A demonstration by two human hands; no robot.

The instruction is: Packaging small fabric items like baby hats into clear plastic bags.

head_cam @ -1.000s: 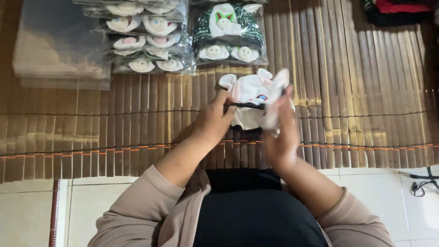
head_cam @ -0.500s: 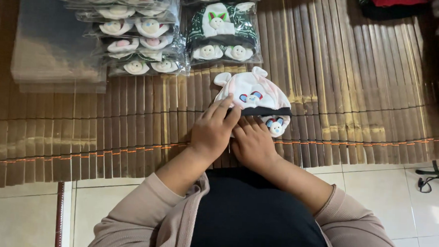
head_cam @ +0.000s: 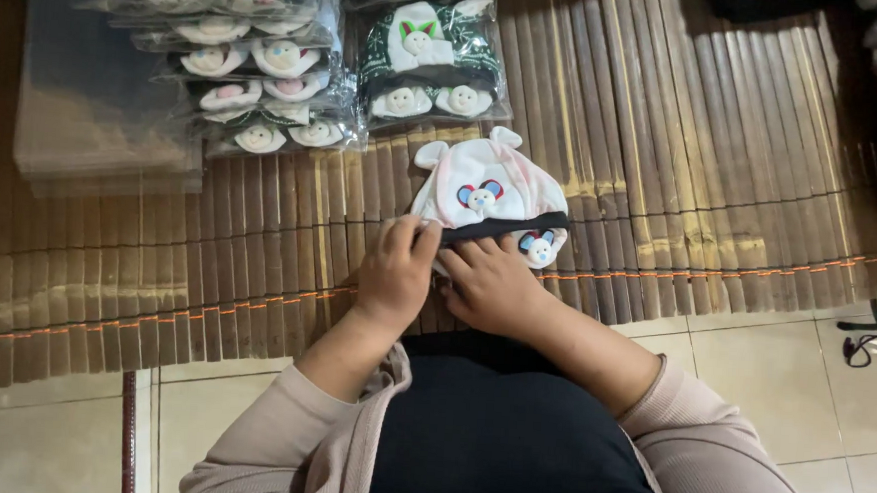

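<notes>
A little white baby hat [head_cam: 487, 184] with two round ears and a small mouse face lies flat on a brown bamboo mat [head_cam: 664, 138]. The hat has a dark band along its bottom edge. A second tiny mouse face [head_cam: 540, 247] peeks out just under the band on the right.

The left hand [head_cam: 397, 274] rests on the mat, and its fingers pinch the left end of the dark band. The right hand [head_cam: 492, 279] lies just beside it, palm down, with its fingers pressing on the bottom edge of the hat. The two hands almost touch each other.

Above the hat sits a see-through bag [head_cam: 429, 51] with a dark green hat set inside. To the left of it is a pile of bagged hats [head_cam: 253, 62] with small round faces. Further left lies a stack of clear bags [head_cam: 96, 109]. The mat lies on a pale tile floor [head_cam: 781, 385]
</notes>
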